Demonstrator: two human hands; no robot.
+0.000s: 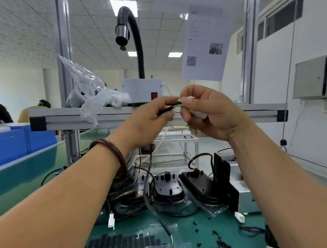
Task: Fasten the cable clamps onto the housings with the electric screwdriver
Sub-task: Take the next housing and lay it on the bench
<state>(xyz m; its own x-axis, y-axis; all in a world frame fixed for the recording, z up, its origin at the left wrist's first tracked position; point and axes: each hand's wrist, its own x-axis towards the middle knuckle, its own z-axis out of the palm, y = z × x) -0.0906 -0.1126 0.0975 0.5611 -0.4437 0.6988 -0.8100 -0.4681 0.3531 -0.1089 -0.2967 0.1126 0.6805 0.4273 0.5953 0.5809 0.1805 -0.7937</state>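
Both hands are raised in front of me at shelf height. My left hand point(149, 121) pinches a black cable point(174, 104) that shows a yellow-green wire at its end; the cable hangs down to the green mat. My right hand point(209, 111) pinches a small white piece point(190, 98) at the cable's end, and part of it is hidden by the fingers. Several black housings point(168, 188) with cables stand in a row on the bench below my hands. No electric screwdriver is in sight.
Loose black screws point(219, 243) lie on the green mat point(186, 226) at the front right. A white connector point(111, 221) hangs at the left, another point(240, 217) lies at the right. An aluminium shelf point(72, 118) carries plastic bags and a fume extractor point(142, 89). Blue bins point(16, 142) stand at the left.
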